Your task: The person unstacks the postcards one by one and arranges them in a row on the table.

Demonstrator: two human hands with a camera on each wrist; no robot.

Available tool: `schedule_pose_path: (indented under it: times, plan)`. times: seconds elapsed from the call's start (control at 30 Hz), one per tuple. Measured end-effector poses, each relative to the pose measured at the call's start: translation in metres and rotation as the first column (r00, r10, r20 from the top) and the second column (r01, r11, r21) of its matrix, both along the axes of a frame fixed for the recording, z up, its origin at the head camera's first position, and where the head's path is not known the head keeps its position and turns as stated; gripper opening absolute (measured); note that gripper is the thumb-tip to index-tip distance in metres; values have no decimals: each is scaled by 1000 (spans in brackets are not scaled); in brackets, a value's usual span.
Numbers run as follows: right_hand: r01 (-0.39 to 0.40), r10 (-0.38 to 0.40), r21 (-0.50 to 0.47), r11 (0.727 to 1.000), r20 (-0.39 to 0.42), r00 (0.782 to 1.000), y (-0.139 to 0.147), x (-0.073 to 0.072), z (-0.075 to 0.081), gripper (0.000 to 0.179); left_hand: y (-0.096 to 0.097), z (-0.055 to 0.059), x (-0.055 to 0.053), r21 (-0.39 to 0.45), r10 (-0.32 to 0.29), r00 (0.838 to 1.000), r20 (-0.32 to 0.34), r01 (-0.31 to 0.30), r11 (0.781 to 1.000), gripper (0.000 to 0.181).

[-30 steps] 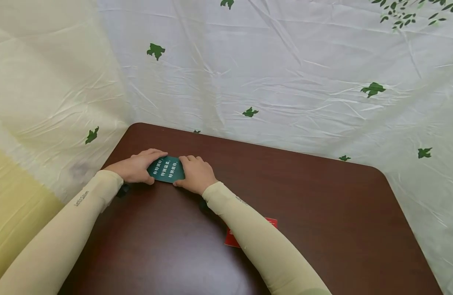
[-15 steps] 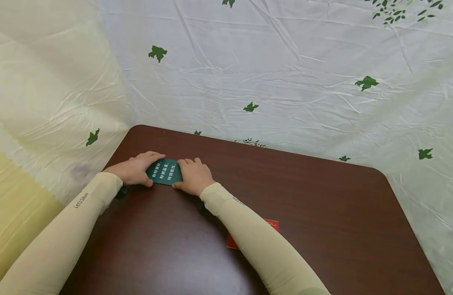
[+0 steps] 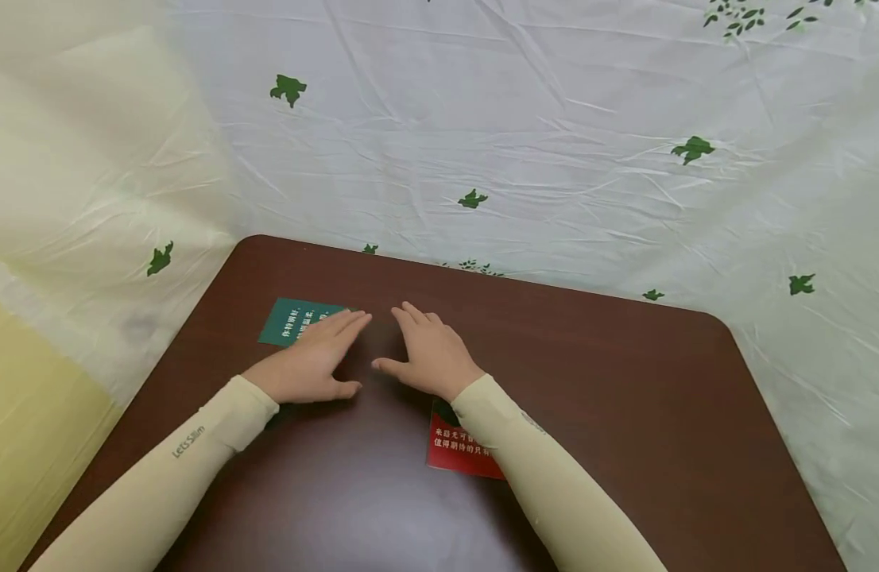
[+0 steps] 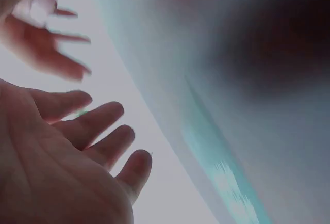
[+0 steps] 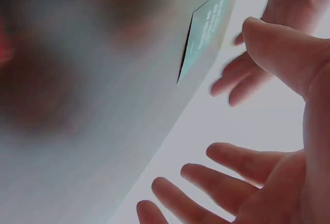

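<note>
A teal green card [image 3: 276, 322] with white printed characters lies flat on the table toward the far left corner. My left hand [image 3: 309, 361] is above the table just in front of it, fingers extended and thumb apart, hiding part of the card from the head view. To its right, my right hand [image 3: 434, 353] also has its fingers spread and holds nothing. Both wrist views show the palms bare, and the green card [image 5: 209, 30] lies apart from the fingers in the right wrist view. A red card [image 3: 457, 454] with pale characters lies partly under my right forearm.
The dark brown table [image 3: 590, 381] has rounded far corners. Behind it hangs a white curtain [image 3: 554, 159] printed with green leaves, and a yellowish sheet [image 3: 67, 199] hangs along the left side.
Both hands have let go of the green card and moved right and nearer. The card stays at the far left, and more of the red card shows.
</note>
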State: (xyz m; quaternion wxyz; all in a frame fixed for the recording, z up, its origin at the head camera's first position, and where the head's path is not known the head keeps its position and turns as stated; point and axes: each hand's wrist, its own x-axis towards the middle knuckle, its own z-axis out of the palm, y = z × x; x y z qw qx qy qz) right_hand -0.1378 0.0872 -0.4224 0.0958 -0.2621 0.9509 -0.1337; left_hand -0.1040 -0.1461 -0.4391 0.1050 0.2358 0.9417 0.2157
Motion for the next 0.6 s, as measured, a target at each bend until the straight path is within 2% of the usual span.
schedule_pose_path:
  times: [0.1, 0.27, 0.43, 0.6]
  plan:
    - [-7, 6, -58, 998, -15, 1000, 38, 22, 4, 95, 42, 1, 20, 38, -78, 997, -14, 78, 996, 104]
    - [-33, 32, -106, 994, -11, 999, 84, 60, -4, 100, 73, -10, 46, 85, -152, 988, 25, 150, 985, 110]
    - [21, -19, -118, 993, 19, 1000, 124, 89, -13, 105, 87, -18, 57, 91, -184, 982, 30, 181, 979, 115]
    - [15, -4, -148, 989, 72, 997, 138, 100, -22, 104, 87, -20, 61, 74, -156, 987, 29, 154, 985, 114]
